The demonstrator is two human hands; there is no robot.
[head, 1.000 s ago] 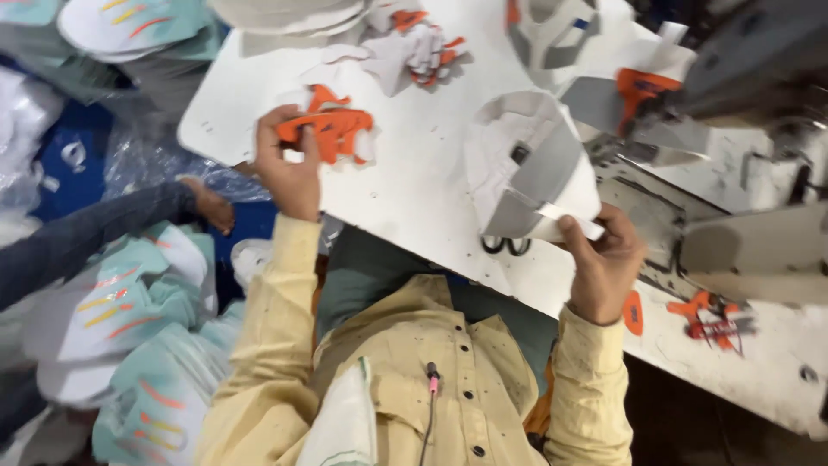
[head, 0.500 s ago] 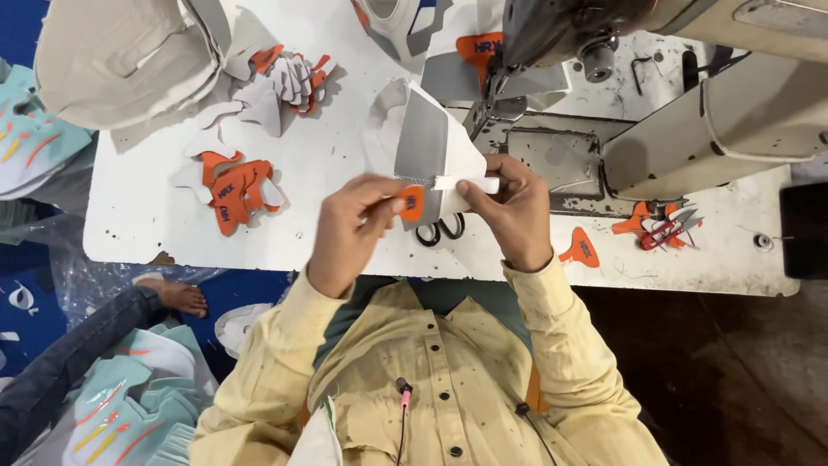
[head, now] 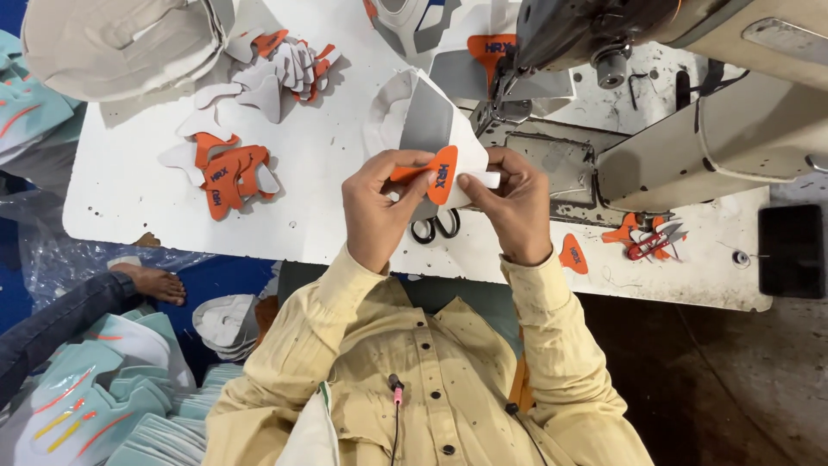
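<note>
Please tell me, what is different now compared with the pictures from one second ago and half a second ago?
One second ago the left hand rested on the orange pieces pile and the right hand alone held the grey-white shoe panel. The left hand took one orange piece and came across; both hands now press it onto the panel. The scissors and sewing machine stayed as they were.

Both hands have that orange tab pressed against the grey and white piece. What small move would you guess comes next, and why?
Probably a small nudge to square the orange tab on the grey and white piece. The left hand and right hand pinch the two together above the white table, short of the sewing machine and its needle area. The tab sits tilted on the piece's lower edge, so lining it up looks sensible first.
</note>
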